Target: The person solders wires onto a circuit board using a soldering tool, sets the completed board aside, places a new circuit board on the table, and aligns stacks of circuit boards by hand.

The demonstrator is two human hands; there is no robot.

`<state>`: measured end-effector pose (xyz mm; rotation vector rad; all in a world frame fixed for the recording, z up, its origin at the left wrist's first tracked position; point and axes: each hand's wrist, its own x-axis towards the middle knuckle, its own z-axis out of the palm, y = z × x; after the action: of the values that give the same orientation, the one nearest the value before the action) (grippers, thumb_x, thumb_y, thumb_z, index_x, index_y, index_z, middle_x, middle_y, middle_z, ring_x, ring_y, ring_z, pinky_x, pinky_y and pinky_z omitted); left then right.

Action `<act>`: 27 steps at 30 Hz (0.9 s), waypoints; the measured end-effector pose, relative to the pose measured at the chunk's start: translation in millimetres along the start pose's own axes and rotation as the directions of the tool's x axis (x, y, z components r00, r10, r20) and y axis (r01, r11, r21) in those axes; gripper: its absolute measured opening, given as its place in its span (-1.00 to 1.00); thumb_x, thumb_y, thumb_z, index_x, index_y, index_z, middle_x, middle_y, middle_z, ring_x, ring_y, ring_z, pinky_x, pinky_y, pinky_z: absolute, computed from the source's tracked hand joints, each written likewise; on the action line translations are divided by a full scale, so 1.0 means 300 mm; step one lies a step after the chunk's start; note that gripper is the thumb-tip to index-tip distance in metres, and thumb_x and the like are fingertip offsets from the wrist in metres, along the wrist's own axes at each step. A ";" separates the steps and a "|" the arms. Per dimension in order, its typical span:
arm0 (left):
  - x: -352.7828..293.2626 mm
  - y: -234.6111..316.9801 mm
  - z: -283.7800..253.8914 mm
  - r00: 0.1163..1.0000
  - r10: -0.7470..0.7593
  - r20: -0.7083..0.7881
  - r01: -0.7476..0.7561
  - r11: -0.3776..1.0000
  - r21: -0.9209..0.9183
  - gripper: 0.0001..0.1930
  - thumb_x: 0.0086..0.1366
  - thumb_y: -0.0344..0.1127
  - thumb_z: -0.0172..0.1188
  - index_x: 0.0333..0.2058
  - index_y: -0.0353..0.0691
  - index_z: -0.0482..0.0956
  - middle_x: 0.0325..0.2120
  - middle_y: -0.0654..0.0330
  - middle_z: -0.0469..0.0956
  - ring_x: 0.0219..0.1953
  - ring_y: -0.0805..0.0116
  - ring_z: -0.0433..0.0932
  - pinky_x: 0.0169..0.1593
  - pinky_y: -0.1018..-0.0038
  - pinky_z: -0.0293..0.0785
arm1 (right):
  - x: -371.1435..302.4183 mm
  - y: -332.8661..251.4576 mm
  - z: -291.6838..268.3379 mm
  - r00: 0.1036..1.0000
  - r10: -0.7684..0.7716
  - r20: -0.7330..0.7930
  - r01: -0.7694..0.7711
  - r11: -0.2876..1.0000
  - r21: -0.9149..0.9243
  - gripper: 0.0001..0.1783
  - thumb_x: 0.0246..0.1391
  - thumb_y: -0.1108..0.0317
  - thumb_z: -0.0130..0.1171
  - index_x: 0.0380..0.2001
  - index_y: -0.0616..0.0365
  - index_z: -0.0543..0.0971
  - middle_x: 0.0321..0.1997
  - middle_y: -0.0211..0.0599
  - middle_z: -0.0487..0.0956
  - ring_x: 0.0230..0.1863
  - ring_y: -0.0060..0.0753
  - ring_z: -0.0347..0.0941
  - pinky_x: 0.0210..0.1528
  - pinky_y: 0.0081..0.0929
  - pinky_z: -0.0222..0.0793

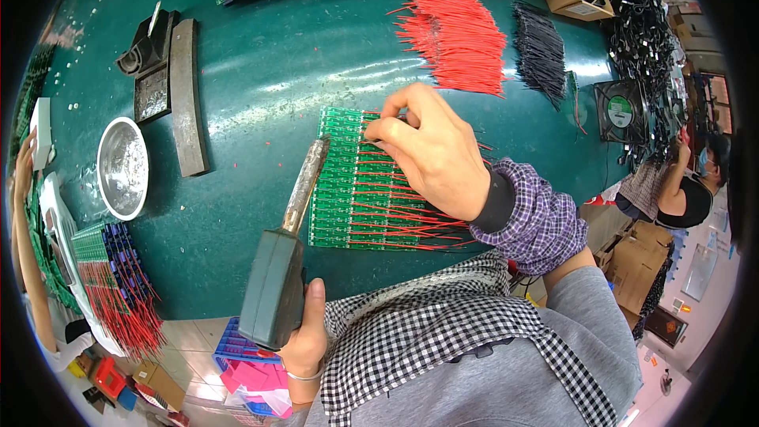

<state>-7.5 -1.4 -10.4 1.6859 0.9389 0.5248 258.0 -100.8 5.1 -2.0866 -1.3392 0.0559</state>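
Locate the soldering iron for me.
In the head view, the soldering iron is left of centre, in the left hand, its tip at the left edge of the circuit boards.

Bowl L of PCBs (wire piles behind)

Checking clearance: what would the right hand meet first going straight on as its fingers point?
Probably the green circuit boards under the right hand; the soldering iron lies farther left. Height gap is unclear.

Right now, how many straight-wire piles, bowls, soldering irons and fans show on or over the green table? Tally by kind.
Straight-wire piles: 2 (red pile, black pile)
Metal bowl: 1
Soldering iron: 1
Fan: 1
Total: 5
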 end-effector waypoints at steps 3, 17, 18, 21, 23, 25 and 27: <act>-0.009 0.006 0.014 0.998 -0.047 -0.041 0.046 0.998 -0.031 -0.53 0.17 -0.67 0.30 0.09 -0.39 0.51 -0.06 0.05 0.60 -0.45 0.56 0.45 -0.48 0.64 0.34 | 0.000 0.005 0.002 0.995 -0.050 -0.086 0.048 0.998 -0.030 -0.73 -0.14 0.61 0.30 -0.29 0.15 0.59 -0.27 -0.31 0.51 -0.29 -0.24 0.46 -0.31 -0.33 0.44; -0.005 0.010 0.009 0.998 -0.032 0.057 0.029 0.998 0.047 -0.54 0.16 -0.64 0.34 0.07 -0.39 0.52 -0.10 0.09 0.62 -0.41 0.55 0.49 -0.41 0.62 0.42 | -0.024 0.023 0.039 0.990 -0.091 -0.106 0.085 0.994 -0.062 -0.83 -0.16 0.55 0.33 -0.41 0.14 0.62 -0.43 -0.38 0.46 -0.37 -0.35 0.45 -0.45 -0.40 0.46; -0.004 0.013 0.012 0.997 -0.056 0.048 0.055 0.998 0.028 -0.54 0.16 -0.64 0.35 0.06 -0.38 0.53 -0.12 0.10 0.62 -0.41 0.55 0.49 -0.41 0.62 0.42 | -0.024 0.023 0.041 0.990 -0.093 -0.109 0.086 0.994 -0.066 -0.83 -0.16 0.54 0.33 -0.41 0.14 0.61 -0.43 -0.38 0.46 -0.37 -0.35 0.45 -0.45 -0.40 0.46; 0.008 0.004 0.013 0.997 0.032 0.076 -0.037 0.998 0.059 -0.56 0.16 -0.64 0.35 0.04 -0.38 0.54 -0.13 0.11 0.62 -0.44 0.56 0.48 -0.44 0.61 0.40 | -0.025 0.023 0.042 0.989 -0.094 -0.115 0.086 0.993 -0.076 -0.84 -0.15 0.54 0.33 -0.42 0.14 0.61 -0.43 -0.38 0.45 -0.37 -0.35 0.45 -0.46 -0.40 0.46; 0.006 0.008 0.015 0.997 0.007 0.080 -0.012 0.998 0.062 -0.57 0.16 -0.64 0.35 0.04 -0.38 0.54 -0.14 0.12 0.62 -0.44 0.56 0.48 -0.44 0.61 0.41 | -0.025 0.024 0.044 0.989 -0.094 -0.118 0.084 0.993 -0.081 -0.84 -0.15 0.54 0.33 -0.42 0.14 0.61 -0.43 -0.38 0.45 -0.37 -0.35 0.44 -0.46 -0.40 0.45; 0.007 0.011 0.017 0.996 -0.017 0.084 0.012 0.998 0.066 -0.57 0.16 -0.64 0.35 0.03 -0.37 0.55 -0.14 0.12 0.63 -0.44 0.56 0.48 -0.44 0.61 0.41 | -0.025 0.024 0.047 0.988 -0.095 -0.119 0.086 0.993 -0.078 -0.85 -0.16 0.55 0.32 -0.42 0.15 0.61 -0.43 -0.38 0.45 -0.37 -0.36 0.44 -0.47 -0.41 0.45; 0.010 0.013 0.018 0.995 -0.001 0.096 -0.006 0.997 0.074 -0.58 0.16 -0.63 0.36 0.02 -0.37 0.55 -0.15 0.13 0.63 -0.45 0.56 0.48 -0.44 0.61 0.42 | -0.025 0.027 0.049 0.988 -0.099 -0.122 0.090 0.993 -0.081 -0.84 -0.16 0.55 0.31 -0.42 0.16 0.61 -0.43 -0.37 0.45 -0.37 -0.36 0.44 -0.47 -0.41 0.45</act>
<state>-0.5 -2.4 -8.8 1.7635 0.8961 0.4112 255.5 -102.0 -13.1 -2.0486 -1.3799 -0.1660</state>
